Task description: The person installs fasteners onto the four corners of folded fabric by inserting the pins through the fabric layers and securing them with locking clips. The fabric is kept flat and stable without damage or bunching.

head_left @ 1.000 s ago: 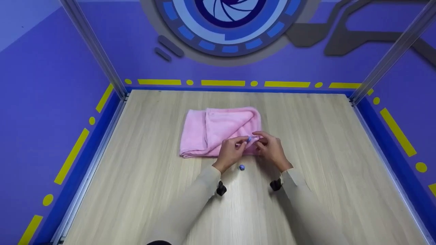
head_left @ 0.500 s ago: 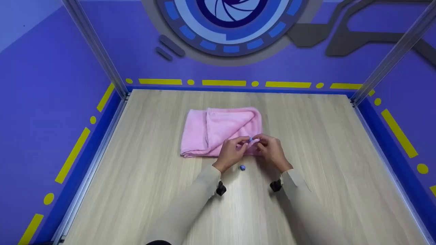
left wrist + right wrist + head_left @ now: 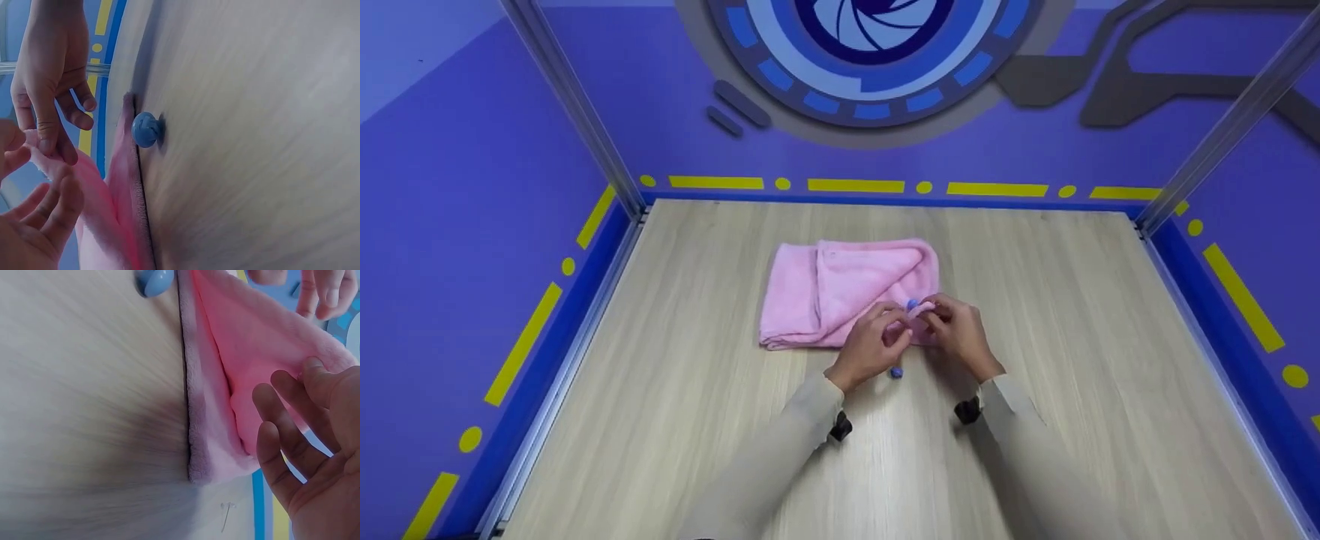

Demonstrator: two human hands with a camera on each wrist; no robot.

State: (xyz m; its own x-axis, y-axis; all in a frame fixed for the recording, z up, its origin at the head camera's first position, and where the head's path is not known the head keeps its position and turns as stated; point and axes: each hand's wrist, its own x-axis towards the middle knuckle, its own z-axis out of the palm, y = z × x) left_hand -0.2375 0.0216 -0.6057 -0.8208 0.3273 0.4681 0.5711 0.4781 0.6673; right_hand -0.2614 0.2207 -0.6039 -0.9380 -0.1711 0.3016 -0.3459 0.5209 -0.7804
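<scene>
A folded pink fleece cloth (image 3: 855, 296) lies on the table, its near right corner raised. My right hand (image 3: 960, 334) pinches that raised edge between thumb and index finger, the other fingers loosely bent, as the right wrist view shows. On the edge, between the two hands, sits a small blue round piece (image 3: 913, 304). My left hand (image 3: 874, 345) is just left of it, thumb and fingers apart with nothing seen between them. Another blue piece, mushroom-shaped with a rounded head (image 3: 146, 129), stands on the table just in front of the cloth.
The wooden table (image 3: 697, 420) extends around the cloth on all sides. Blue-purple panels with yellow marks (image 3: 855, 185) enclose its back and sides, joined by metal posts (image 3: 1222, 124) at the rear corners.
My left thumb and fingers have spread and drawn back from the blue piece on the cloth edge. My right index finger has come down onto the edge, where the pinch stays.
</scene>
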